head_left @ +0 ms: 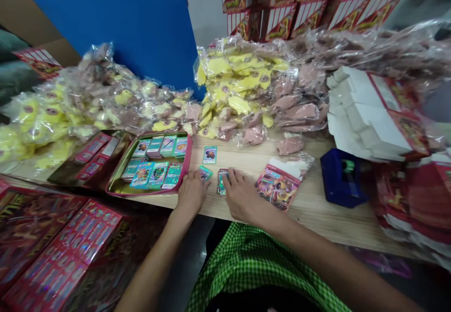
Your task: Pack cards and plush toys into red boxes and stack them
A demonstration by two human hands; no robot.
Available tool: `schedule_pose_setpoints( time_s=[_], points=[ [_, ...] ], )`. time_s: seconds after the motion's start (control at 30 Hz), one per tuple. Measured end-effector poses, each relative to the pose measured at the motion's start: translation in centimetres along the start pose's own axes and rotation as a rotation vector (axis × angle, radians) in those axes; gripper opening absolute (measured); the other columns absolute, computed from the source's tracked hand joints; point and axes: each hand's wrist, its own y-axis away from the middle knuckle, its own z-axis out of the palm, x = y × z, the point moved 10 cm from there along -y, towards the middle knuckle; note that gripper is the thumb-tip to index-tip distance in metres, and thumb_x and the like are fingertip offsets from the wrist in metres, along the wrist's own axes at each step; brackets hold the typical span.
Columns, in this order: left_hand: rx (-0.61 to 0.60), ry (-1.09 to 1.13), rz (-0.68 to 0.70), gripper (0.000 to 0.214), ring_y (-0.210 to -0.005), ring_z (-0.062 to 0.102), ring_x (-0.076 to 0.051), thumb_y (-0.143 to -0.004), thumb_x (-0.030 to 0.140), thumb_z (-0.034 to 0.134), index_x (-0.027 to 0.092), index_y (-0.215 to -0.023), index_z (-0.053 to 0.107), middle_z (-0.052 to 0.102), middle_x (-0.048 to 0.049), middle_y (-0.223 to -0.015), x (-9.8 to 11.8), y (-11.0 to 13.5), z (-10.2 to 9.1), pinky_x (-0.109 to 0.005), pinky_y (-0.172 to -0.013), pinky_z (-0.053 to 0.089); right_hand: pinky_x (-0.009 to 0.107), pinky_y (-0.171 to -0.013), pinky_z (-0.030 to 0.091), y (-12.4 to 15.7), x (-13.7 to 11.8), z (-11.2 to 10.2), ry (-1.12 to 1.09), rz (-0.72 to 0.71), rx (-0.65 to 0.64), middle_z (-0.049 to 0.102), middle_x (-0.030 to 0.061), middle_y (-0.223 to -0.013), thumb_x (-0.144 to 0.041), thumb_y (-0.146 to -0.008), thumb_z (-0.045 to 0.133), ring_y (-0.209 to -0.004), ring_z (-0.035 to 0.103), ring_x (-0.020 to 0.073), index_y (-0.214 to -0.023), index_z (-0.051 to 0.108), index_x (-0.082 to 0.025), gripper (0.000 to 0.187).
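Note:
My left hand (192, 192) is closed on a small green trading card (205, 174), just right of a tin box. That tin (188, 159) has a pink rim and a gold inside, and stacks of cards stand in it in two rows. Flat over a small pile of cards (221, 182) on the table lies my right hand (241, 194), its fingers stretched out and touching the pile. A single card (210, 155) rests face up beyond my hands. Beside my right hand is a printed packet (278, 185) with cartoon figures.
Heaps of bagged yellow (229, 86) and brownish-pink plush pieces (299, 110) line the table's back. A blue tape dispenser (340, 178) and an opened white carton (362, 114) are at right. The tin's lid (93, 157) lies at left, above red boxes (66, 251).

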Motion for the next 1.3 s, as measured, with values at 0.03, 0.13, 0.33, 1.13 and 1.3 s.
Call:
schedule_pose_setpoints(
  time_s=[0.03, 0.13, 0.33, 1.13, 1.3],
  points=[
    [-0.01, -0.025, 0.019, 0.027, -0.11, 0.068, -0.035, -0.097, 0.025, 0.059, 0.008, -0.117, 0.065, 0.071, -0.0216, -0.116, 0.1, 0.0, 0.4, -0.044, -0.091, 0.056, 0.056, -0.108, 0.047, -0.7, -0.2, 0.9, 0.036, -0.005, -0.025, 0.04, 0.0374, -0.154, -0.01, -0.086, 0.06, -0.14, 0.047, 0.0458, -0.15, 0.044, 0.008, 0.068],
    [-0.008, -0.083, 0.061, 0.031, -0.113, 0.068, -0.033, -0.098, 0.01, 0.044, 0.005, -0.121, 0.064, 0.07, -0.0245, -0.118, 0.9, 0.2, 1.0, -0.041, -0.094, 0.054, 0.054, -0.105, 0.051, -1.7, -0.6, 1.9, 0.089, -0.036, -0.042, 0.051, 0.0383, -0.144, 0.001, -0.087, 0.049, -0.135, 0.055, 0.0421, -0.142, 0.051, 0.009, 0.056],
    [-0.003, -0.088, 0.047, 0.038, -0.101, 0.072, -0.032, -0.096, 0.003, 0.032, 0.002, -0.112, 0.066, 0.072, -0.0261, -0.102, 1.4, 0.2, 0.8, -0.037, -0.083, 0.054, 0.052, -0.107, 0.052, -1.4, -1.4, 2.0, 0.085, -0.093, -0.061, 0.067, 0.03, -0.127, 0.01, -0.087, 0.042, -0.122, 0.066, 0.0342, -0.126, 0.064, 0.005, 0.046],
    [0.059, 1.133, 0.25, 0.041, -0.075, 0.059, -0.015, -0.077, 0.044, 0.08, 0.018, -0.098, 0.057, 0.058, -0.0005, -0.089, 12.7, -2.4, -2.3, -0.027, -0.066, 0.051, 0.027, -0.067, 0.043, 4.5, 14.9, -10.5, -0.544, 0.155, 0.435, 0.065, 0.0032, -0.076, -0.007, -0.091, 0.047, -0.072, 0.06, 0.0169, -0.079, 0.06, -0.017, 0.02],
    [-0.231, 0.875, 0.542, 0.037, -0.101, 0.06, -0.024, -0.074, 0.028, 0.08, 0.017, -0.107, 0.068, 0.055, -0.009, -0.11, 19.5, -3.4, 1.2, -0.043, -0.094, 0.053, 0.029, -0.071, 0.046, 9.3, 20.9, -12.5, -0.423, 0.338, 0.625, 0.072, 0.0068, -0.09, -0.008, -0.085, 0.048, -0.079, 0.066, 0.0203, -0.104, 0.064, -0.016, 0.026]
  ],
)
